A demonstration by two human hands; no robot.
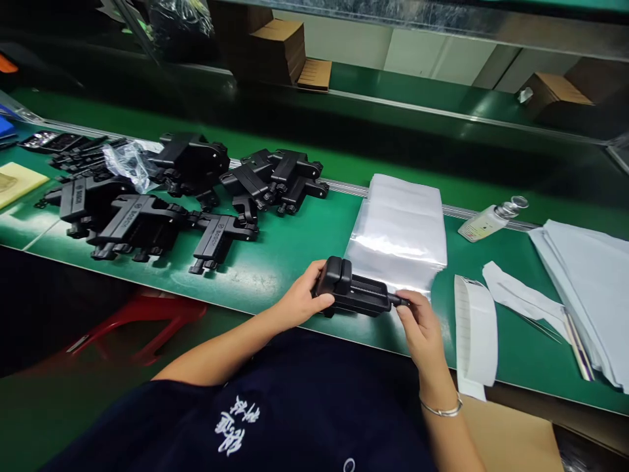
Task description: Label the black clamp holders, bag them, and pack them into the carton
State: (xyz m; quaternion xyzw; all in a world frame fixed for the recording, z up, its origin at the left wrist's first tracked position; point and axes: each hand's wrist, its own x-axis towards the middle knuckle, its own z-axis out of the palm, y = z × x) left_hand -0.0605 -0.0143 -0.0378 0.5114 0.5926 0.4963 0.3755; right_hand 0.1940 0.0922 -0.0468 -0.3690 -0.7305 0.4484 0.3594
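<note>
A black plastic clamp-like holder (366, 295) is held level between my two hands above the front edge of the green bench. My left hand (305, 296) grips its thick block end, thumb on the near side. On the opposite end, my right hand (419, 322) pinches the short black stem sticking out of the holder. A stack of clear plastic bags (405, 216) lies just behind the holder. To the left are several similar black holders, one of them with a BOSCH mark (216, 239) lying closest to my left hand.
Right of the bags stand a pump bottle (484, 223), a strip of white labels (474, 331), tweezers (538, 326) and white sheets (590, 282). Cardboard pieces (280, 49) sit on the rear shelf. A red stool (142, 321) is below the bench at left.
</note>
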